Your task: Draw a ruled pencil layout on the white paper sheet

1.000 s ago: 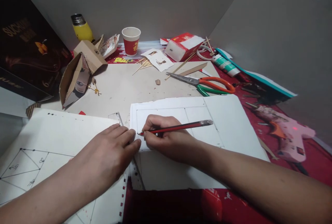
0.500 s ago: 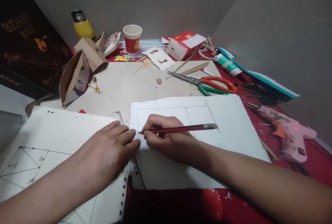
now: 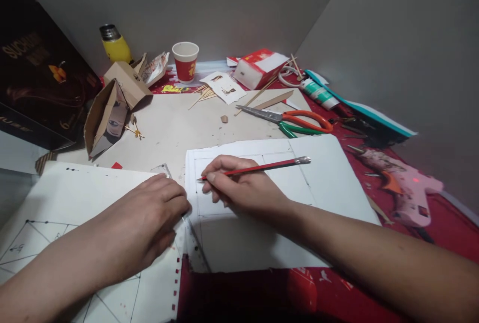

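A cluttered craft table covered in a red cloth (image 3: 441,243) stood in a grey-walled corner, strewn with cardboard scraps and tools. The person's right hand (image 3: 243,190) pinched a red pencil (image 3: 258,167) in a writing grip, its tip resting near the left edge of a white sheet (image 3: 329,183), the shaft angled up and to the right. The left hand (image 3: 149,218), fingers curled and lying flat, pressed on a clear ruler (image 3: 187,230) running along the gap between that sheet and a second sheet of paper (image 3: 75,193) bearing a ruled diagram with triangles. On the white sheet an outer border and a dividing vertical line were already drawn, forming boxes in its upper half; the lower part looked largely unmarked, suggesting the layout was partly ruled with more lines to come. Orange-and-green scissors (image 3: 299,121) lay just beyond the sheet, a pink glue gun (image 3: 404,188) to the right, and a red paper cup (image 3: 185,61), a yellow flask (image 3: 115,46) and an open cardboard box (image 3: 107,116) farther back.
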{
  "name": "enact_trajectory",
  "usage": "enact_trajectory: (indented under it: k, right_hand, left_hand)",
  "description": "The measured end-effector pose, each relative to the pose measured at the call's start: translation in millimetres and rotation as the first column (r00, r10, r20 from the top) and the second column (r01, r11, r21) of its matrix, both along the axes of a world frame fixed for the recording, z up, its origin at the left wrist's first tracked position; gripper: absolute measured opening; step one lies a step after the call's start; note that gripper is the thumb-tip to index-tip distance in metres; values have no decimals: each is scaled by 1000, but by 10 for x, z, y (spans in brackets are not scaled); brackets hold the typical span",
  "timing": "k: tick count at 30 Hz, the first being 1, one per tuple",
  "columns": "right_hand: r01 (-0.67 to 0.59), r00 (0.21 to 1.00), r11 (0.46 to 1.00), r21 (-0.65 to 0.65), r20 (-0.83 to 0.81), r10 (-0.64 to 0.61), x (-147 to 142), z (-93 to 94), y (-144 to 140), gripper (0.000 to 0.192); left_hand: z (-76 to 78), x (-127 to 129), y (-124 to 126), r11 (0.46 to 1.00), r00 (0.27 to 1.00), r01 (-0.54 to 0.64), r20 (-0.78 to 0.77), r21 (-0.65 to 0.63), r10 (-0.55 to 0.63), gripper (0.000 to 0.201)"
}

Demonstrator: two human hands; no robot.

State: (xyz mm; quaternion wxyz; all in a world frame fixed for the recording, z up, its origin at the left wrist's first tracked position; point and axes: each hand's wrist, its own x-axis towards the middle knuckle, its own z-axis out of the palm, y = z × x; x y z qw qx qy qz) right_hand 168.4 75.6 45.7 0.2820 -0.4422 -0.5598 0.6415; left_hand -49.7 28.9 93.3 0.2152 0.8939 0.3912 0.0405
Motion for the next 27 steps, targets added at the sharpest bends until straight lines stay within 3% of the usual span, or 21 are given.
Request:
enact_trajectory:
  k: [5,10,14,17,20,22,24,27]
  right_hand:
    - [-26,1000,999,-18,-1,26,15,139,84,20]
    - [-19,1000,1000,21,12,19,124,623,123,18]
    - [55,998,994,94,-49,-50,250,945,151,13]
    - [128,992,974,187,-39,-123,421,998,114,10]
    - [197,980,937,290,-31,-197,667,924,-30,19]
    - [245,966,909,336,-9,-257,827,859,-179,25]
    - [280,951,891,358,22,-308,952,814,-347,23]
    - [324,924,848,420,50,-378,1061,779,-575,19]
  left_hand:
    - [28,-4,-21,993,996,10,-89,-116,-21,30]
    - [31,-22,-4,994,993,43,-105,-96,-53,28]
    - [74,-23,71,990,995,100,0,-100,-100,19]
    - [170,-66,107,995,991,40,128,-97,-27,21]
    - [263,-132,97,993,958,-92,267,-73,108,17]
    - [296,-154,77,971,900,-237,369,-35,233,12]
    - [312,-136,65,912,790,-407,481,-52,380,10]
    - [359,-24,90,802,501,-529,661,-276,559,13]
